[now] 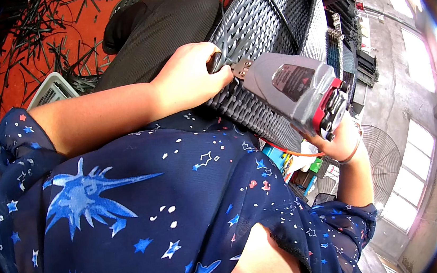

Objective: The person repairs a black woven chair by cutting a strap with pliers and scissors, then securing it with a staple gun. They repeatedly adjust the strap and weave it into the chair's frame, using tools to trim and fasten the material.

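Note:
My right hand (pixel 342 139) is wrapped round the handle of a grey staple gun (pixel 277 85) with a red and black end cap. The gun's body hides most of those fingers. Its metal nose points left, at the edge of a black woven wicker panel (pixel 259 119). Close by that nose, my left hand (pixel 191 78) is closed on the panel's dark rim, thumb and fingertips beside the metal. Thin loose black strips (pixel 226 37) stick up near the left fingertips. Whether the nose touches the wicker, I cannot tell.
An orange hose (pixel 292 152) curves below the gun. Cut black strips (pixel 77 55) litter the red floor at far left, near a pale plastic bin (pixel 54 90). A large fan (pixel 383 156) stands at right. Dark wicker pieces (pixel 365 65) are stacked behind.

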